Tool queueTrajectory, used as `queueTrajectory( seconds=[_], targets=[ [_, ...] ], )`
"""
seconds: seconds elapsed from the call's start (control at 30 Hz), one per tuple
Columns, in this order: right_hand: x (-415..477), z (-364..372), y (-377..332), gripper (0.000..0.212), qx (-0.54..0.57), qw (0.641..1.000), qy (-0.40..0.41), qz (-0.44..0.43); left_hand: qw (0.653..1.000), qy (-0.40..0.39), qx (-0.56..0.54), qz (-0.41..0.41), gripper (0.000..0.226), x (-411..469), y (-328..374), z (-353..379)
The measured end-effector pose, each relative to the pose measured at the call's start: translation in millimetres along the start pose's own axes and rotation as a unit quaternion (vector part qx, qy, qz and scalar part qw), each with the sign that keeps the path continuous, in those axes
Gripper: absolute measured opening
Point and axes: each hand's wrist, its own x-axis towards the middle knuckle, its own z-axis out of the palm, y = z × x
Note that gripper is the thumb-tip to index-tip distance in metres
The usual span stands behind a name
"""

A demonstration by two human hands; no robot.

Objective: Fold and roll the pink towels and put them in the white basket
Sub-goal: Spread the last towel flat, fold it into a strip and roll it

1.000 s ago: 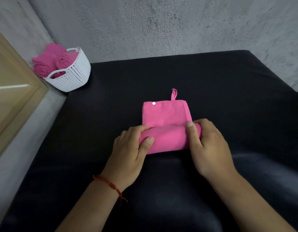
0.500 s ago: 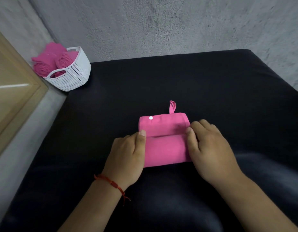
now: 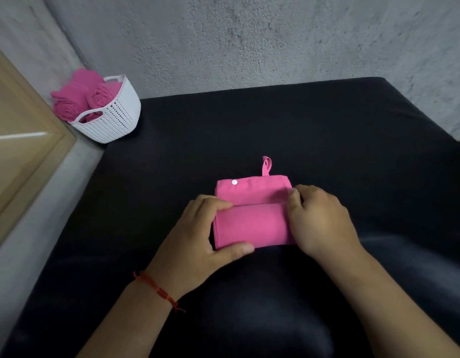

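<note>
Mid-roll on the black padded surface (image 3: 327,130), the pink cloth towel (image 3: 252,223) is gripped at its left end by the left hand (image 3: 197,239) and seemingly pinched at its right by the right hand (image 3: 322,223); next, I judge, it needs rolling over its far flap (image 3: 259,189), then carrying to the far-left white perforated basket (image 3: 115,120).

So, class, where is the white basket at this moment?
In the head view the white basket sits far left, at the black surface's back corner near the grey wall, rolled pink towels inside it.
</note>
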Motion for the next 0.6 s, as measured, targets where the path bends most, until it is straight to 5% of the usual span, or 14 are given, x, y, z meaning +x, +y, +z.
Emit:
queueTrajectory(
  seconds=[0.17, 0.33, 0.6],
  targets=[
    [5, -2, 2, 0.042, 0.001, 0.999, 0.003, 0.032, 1.000, -0.018, 0.000, 0.006, 0.074, 2, -3, 0],
    [-8, 11, 9, 0.027, -0.001, 0.975, 0.132, -0.178, 0.998, -0.045, -0.002, -0.032, 0.062, 7, 0, -2],
    [-23, 2, 1, 0.036, -0.062, 0.985, 0.038, -0.154, 0.990, -0.046, -0.005, -0.134, 0.055, 6, 14, -5]
  ],
)
